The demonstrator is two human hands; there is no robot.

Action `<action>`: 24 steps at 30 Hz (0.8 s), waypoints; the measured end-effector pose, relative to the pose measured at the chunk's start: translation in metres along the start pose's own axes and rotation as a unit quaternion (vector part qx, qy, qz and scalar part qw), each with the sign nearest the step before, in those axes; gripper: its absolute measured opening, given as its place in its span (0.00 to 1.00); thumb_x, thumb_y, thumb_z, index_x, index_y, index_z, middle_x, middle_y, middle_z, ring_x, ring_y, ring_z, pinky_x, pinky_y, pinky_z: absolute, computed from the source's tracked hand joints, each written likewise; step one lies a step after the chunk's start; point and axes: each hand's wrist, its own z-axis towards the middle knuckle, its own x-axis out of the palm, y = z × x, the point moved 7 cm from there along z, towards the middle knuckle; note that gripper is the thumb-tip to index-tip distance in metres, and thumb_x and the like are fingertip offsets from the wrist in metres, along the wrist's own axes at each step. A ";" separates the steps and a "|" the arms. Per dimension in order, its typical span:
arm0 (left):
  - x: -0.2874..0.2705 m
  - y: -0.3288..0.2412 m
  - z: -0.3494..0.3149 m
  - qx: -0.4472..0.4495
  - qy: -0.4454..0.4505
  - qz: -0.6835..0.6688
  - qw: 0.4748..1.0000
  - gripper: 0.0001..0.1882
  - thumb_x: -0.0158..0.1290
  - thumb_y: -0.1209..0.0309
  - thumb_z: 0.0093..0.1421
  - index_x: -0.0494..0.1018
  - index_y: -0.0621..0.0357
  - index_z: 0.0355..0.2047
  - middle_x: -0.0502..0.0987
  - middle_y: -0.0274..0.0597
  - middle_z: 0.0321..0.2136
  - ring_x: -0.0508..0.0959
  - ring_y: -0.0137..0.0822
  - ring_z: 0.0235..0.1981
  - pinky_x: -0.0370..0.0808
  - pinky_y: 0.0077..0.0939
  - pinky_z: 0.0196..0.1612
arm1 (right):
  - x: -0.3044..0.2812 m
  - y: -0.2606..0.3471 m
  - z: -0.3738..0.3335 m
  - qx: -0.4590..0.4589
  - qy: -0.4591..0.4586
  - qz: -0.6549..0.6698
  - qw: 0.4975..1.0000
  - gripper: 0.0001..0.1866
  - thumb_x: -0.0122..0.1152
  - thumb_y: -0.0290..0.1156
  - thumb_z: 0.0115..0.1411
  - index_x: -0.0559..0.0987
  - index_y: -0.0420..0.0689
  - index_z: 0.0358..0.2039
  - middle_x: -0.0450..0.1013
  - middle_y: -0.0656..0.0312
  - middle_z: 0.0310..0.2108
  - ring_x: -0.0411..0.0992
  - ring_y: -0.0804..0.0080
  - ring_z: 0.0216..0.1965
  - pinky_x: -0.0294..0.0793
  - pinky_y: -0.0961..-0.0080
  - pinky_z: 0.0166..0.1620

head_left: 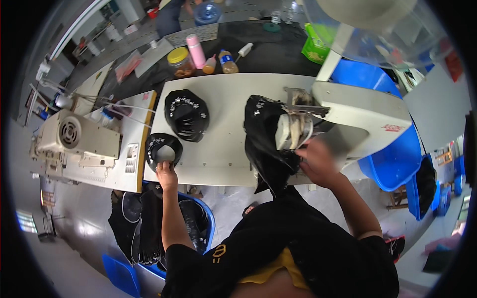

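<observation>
Black piece at machine: glossy, dark sheet [264, 136], softly folded, small silver-white floral marks near its upper end; lies beneath the machine head, lower end narrowing to a point past the table's near edge.
Ring piece: small black ring [152, 153], glossy, round opening showing pale tabletop, white flower marks along its left side; sits at the near left of the white table [223, 159].
Rounded piece: larger black item [186, 121], just beyond the ring, flower marks about its dark hollow, pale streaks on its near part.
Left hand: left hand [167, 176] has fingers together over the ring's near rim; whether they pinch it cannot be told.
Right hand: right hand [318, 161], blurred, fingers bent beside the sheet's right edge; grip cannot be told.
Sewing machine: cream body [357, 114], standing at the table's right.
Basket: blue rim [211, 226], below the table, dark pale-edged pieces [144, 223] heaped at it.
</observation>
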 end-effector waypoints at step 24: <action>-0.179 -0.372 -0.033 0.499 0.112 -0.430 0.744 0.15 0.64 0.68 0.41 0.72 0.51 0.30 0.71 0.34 0.30 0.71 0.38 0.35 0.62 0.31 0.41 | -0.033 0.040 0.035 -0.112 0.136 0.199 0.964 0.10 0.65 0.28 0.45 0.73 0.43 0.27 0.67 0.62 0.25 0.63 0.62 0.30 0.63 0.69 0.32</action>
